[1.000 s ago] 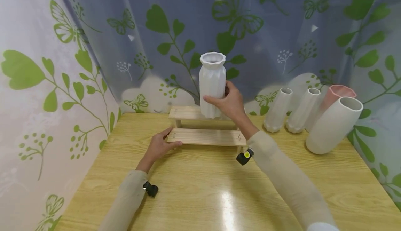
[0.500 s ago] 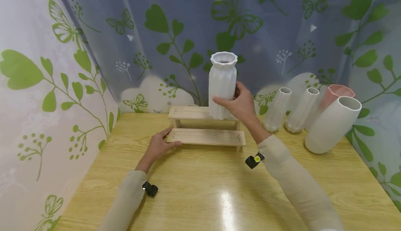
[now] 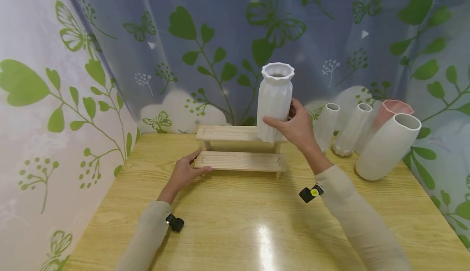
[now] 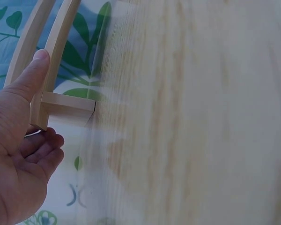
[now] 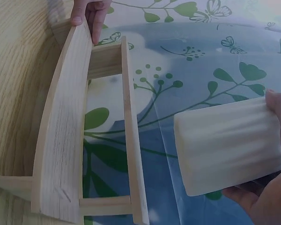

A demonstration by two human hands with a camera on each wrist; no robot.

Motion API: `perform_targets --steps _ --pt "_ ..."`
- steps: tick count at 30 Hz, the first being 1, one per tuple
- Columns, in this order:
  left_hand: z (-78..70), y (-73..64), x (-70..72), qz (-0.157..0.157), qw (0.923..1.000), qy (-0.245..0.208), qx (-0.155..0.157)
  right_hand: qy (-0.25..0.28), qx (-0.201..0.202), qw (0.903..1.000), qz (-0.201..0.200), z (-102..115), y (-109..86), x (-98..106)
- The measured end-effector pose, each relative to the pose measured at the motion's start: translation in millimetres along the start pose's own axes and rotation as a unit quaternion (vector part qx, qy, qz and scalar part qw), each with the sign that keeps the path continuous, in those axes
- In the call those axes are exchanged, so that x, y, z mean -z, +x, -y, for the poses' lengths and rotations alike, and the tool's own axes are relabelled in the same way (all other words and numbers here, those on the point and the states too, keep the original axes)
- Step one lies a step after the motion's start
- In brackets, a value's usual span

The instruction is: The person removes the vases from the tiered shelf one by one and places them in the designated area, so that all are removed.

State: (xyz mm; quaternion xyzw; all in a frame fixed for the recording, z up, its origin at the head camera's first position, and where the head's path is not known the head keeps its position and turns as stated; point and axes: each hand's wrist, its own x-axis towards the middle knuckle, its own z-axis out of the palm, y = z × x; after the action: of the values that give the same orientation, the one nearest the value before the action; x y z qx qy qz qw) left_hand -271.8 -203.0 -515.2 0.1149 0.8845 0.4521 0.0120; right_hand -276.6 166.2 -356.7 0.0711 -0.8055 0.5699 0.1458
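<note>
My right hand (image 3: 299, 126) holds a white fluted vase (image 3: 274, 99) with a scalloped rim, thumb on the near side and fingers round the right. It is upright, overlapping the right end of the upper shelf in the head view. In the right wrist view, a gap shows between the vase's base (image 5: 185, 157) and the two-tier wooden stand (image 5: 63, 122). My left hand (image 3: 185, 171) grips the left end of the stand's lower shelf (image 3: 238, 161). Its thumb lies along the board (image 4: 61, 42) in the left wrist view, with the fingers curled on the other side.
Right of the stand are two slim white vases (image 3: 328, 126), a pink vase (image 3: 391, 108) behind, and a larger smooth white vase (image 3: 387, 148) with a slanted body. A patterned curtain (image 3: 216, 22) hangs behind the wood-grain table (image 3: 227, 222).
My right hand has carried the white fluted vase to the right along the upper shelf, from its middle to its right end. The left hand has kept its grip on the stand.
</note>
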Motion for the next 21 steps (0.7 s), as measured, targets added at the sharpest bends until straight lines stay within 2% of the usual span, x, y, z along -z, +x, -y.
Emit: perform_targets --steps 7,15,21 --pt "-3.3 -2.2 1.6 0.000 0.9998 -0.018 0.000 -0.008 0.001 0.9999 -0.015 -7 -6.5 16" --pt "-4.1 -1.6 1.3 0.001 0.9999 -0.014 0.002 -0.032 0.004 0.9988 -0.037 -15 -13.2 35" --pt "-2.5 -0.8 0.7 0.001 0.9999 -0.010 0.005 -0.028 -0.001 0.9988 -0.041 -21 -18.5 47"
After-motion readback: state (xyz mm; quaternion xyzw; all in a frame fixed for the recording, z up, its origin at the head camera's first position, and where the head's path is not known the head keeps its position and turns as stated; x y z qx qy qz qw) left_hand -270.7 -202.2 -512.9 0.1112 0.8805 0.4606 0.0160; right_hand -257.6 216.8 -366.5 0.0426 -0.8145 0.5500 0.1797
